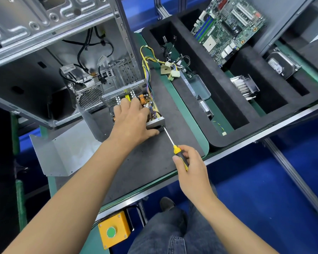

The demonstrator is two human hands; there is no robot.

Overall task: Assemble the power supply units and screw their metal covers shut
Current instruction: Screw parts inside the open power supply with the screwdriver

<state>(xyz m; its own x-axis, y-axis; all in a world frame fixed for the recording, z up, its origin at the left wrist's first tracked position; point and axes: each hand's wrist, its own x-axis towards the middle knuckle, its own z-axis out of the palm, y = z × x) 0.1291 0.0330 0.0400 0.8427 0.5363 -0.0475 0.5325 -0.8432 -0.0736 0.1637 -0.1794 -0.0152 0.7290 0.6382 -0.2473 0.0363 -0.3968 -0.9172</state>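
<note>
Sheet-metal stiff but fragile inside, the open power supply unit (136, 105) sits mid-table, so I press my left hand (131, 119) flat on its frame, the right hand (188, 162) clamped around the screwdriver (173, 143).

An electronics assembly workshop: a green-edged tabletop (189, 114) with dark anti-static matting carries a black foam parts tray (218, 85) holding a green computer motherboard (228, 28), beside an open grey metal computer case (44, 33) and a yellow push-button box (114, 230).

power supply unit (155, 114) | uncovered, circuit board exposed | on dark mat | metal cover (62, 154) lying left, apart
</note>
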